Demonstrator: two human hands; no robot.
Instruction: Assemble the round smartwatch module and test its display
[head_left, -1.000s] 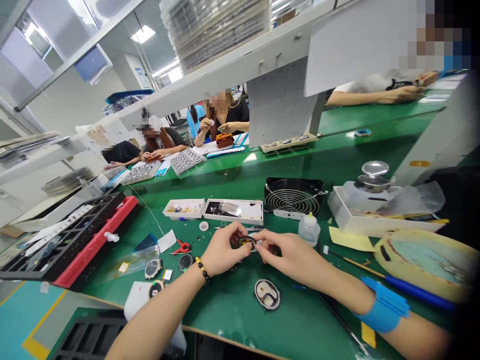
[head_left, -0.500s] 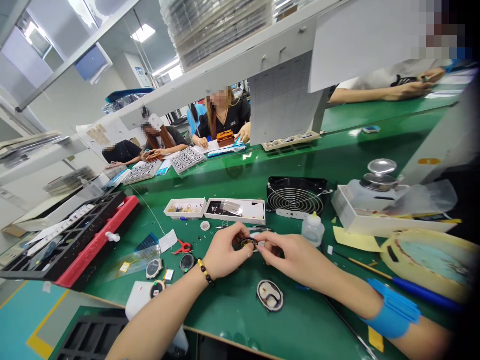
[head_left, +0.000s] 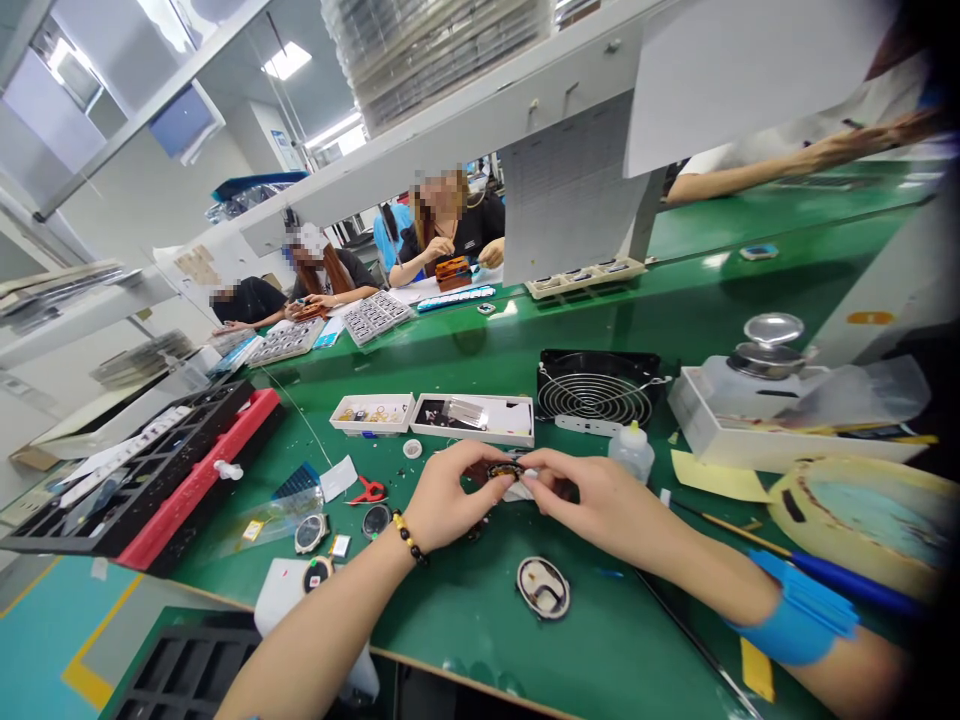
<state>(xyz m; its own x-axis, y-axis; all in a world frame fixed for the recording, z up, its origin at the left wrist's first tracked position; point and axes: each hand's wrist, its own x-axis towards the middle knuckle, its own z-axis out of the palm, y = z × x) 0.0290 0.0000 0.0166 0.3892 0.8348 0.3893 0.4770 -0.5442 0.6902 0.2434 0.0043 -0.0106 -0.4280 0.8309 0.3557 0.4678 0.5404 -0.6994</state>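
Note:
Between finger and thumb, my left hand [head_left: 454, 495] grips a small round dark watch part [head_left: 504, 470] with brownish inner pieces. My right hand [head_left: 581, 490] has its fingertips pinched at the right side of that part; a small pale bit shows by the thumb, too small to name. A round watch case piece [head_left: 543, 588] with a pale inside lies on the green bench below the hands. Left of my left wrist are watch faces [head_left: 310, 533] and a small square battery-like piece [head_left: 340, 545].
Behind the hands stand white trays [head_left: 472, 420] of small parts, a fan with a wire guard [head_left: 596, 390] and a squeeze bottle [head_left: 631, 452]. Red-handled pliers [head_left: 368, 490] lie left. A yellow dish [head_left: 862, 520] and blue-handled tool [head_left: 855, 582] are right. Co-workers sit across the bench.
The right fingers have closed in on the right side of the round part, which has tilted slightly. Across the bench, a co-worker's hand has risen. The view has shifted a little.

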